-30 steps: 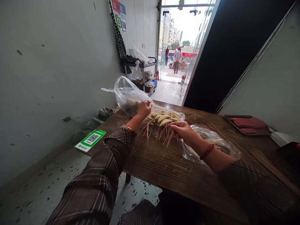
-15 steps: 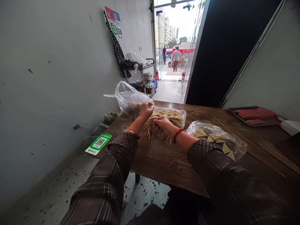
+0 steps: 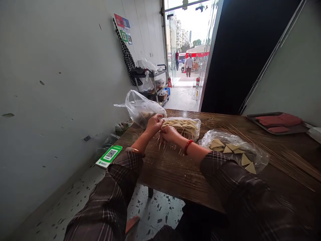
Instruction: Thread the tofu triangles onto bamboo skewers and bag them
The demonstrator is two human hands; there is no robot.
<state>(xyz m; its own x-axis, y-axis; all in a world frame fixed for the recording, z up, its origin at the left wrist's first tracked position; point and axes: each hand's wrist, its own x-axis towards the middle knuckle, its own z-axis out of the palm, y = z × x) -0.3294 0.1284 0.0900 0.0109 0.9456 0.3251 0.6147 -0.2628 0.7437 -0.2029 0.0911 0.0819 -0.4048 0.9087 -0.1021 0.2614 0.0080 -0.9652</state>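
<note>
My left hand is at the left end of a pile of pale triangular slices on skewers, which look like dried tofu and lie on clear plastic. Its fingers are bent and close together; what they hold is hidden. Close against it, my right hand is closed in a pinch around what looks like a thin bamboo skewer, mostly covered by the fingers. Several skewer ends stick out of the pile towards me. Right of my right forearm, loose triangular slices lie on an opened clear plastic bag.
A filled clear plastic bag stands at the table's back left corner. Long bamboo sticks and a tray of pink slabs lie to the right. A green QR-code sign is at the left edge of the wooden table.
My hands have come closer together at the pile's left end. The left fingers have shifted and the right hand has turned slightly. The whole view has shifted a little.
</note>
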